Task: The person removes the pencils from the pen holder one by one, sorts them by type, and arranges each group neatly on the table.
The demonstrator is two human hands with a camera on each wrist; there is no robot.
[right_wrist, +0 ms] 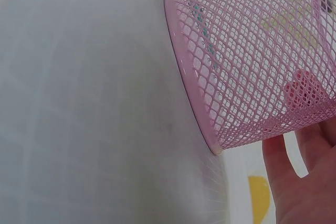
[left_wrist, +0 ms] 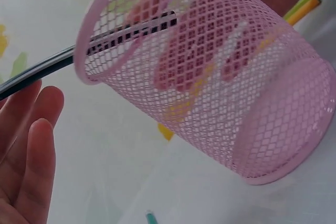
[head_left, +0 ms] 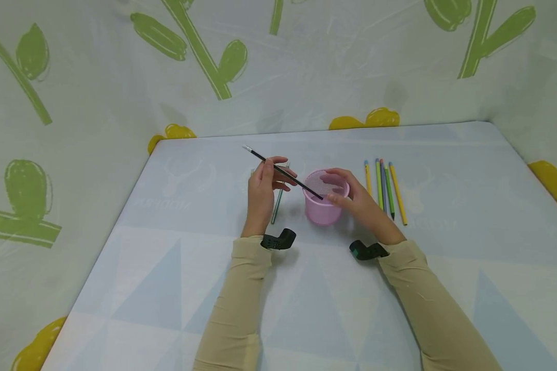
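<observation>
My left hand (head_left: pixel 261 193) pinches a black pencil (head_left: pixel 301 184) with a silvery end, held at a slant. The pencil's lower end reaches inside the mouth of a pink mesh pen cup (head_left: pixel 322 213). In the left wrist view the dark pencil (left_wrist: pixel 47 65) passes over the cup's rim (left_wrist: pixel 81 51). On the cup's right side, my right hand (head_left: pixel 363 206) holds it near the rim, with fingers at the far side and thumb at the near side. Fingers (right_wrist: pixel 281 163) of that hand touch the mesh wall in the right wrist view.
Several coloured pencils, among them a yellow pencil (head_left: pixel 397 196) and a green pencil (head_left: pixel 389 193), lie right of the cup. A teal pencil (head_left: pixel 276 207) lies left of it, partly behind my left hand. The patterned tabletop (head_left: pixel 148 288) meets a leaf-printed backdrop (head_left: pixel 297 77).
</observation>
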